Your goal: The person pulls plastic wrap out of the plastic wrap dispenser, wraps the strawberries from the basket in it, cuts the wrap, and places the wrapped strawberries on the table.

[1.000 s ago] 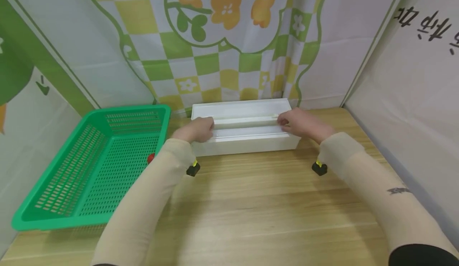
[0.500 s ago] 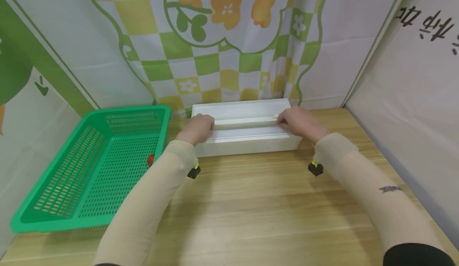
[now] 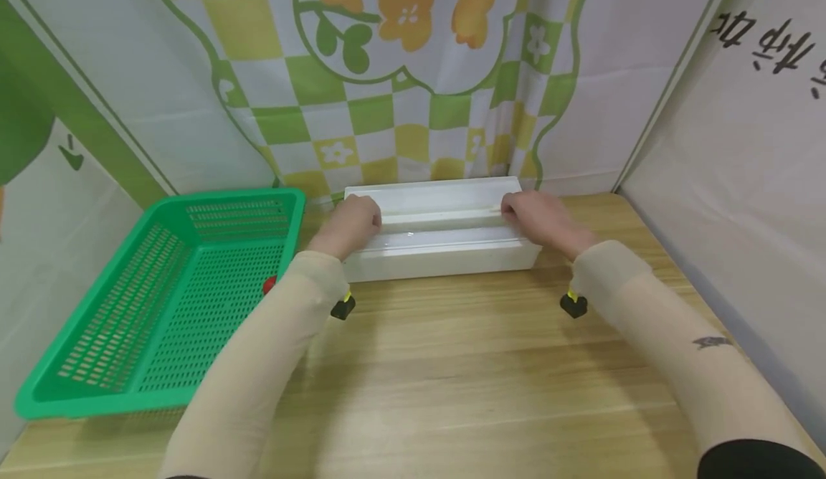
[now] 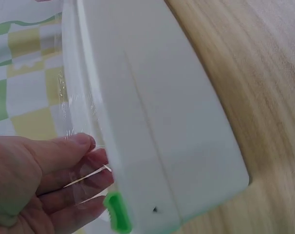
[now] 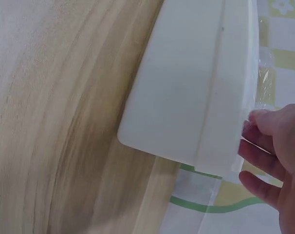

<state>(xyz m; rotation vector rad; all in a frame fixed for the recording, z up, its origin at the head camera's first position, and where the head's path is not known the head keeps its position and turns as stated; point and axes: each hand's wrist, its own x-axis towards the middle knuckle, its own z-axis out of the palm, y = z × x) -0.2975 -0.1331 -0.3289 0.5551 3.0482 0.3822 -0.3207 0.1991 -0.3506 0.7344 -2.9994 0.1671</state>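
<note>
A long white plastic-wrap dispenser (image 3: 445,257) lies on the table against the curtain, its lid (image 3: 432,196) tipped back. My left hand (image 3: 351,224) is at its left end. In the left wrist view, thumb and forefinger pinch the edge of clear plastic wrap (image 4: 78,114), and the other fingers are partly behind the film. A green piece (image 4: 119,213) sits at that end of the dispenser. At the right end, my right hand (image 3: 545,221) pinches the wrap between thumb and forefinger; its other fingers are spread beside the wall. The inside of the dispenser is mostly hidden.
A green plastic basket (image 3: 155,396) stands left of the dispenser, with a small red object (image 3: 269,285) in it, partly behind the left sleeve. Checked curtain cloth (image 3: 381,117) hangs right behind. The wooden table (image 3: 445,371) extends in front.
My left hand has risen slightly and shifted a little left. The right hand has barely moved. A glint of film now shows over the dispenser's front part.
</note>
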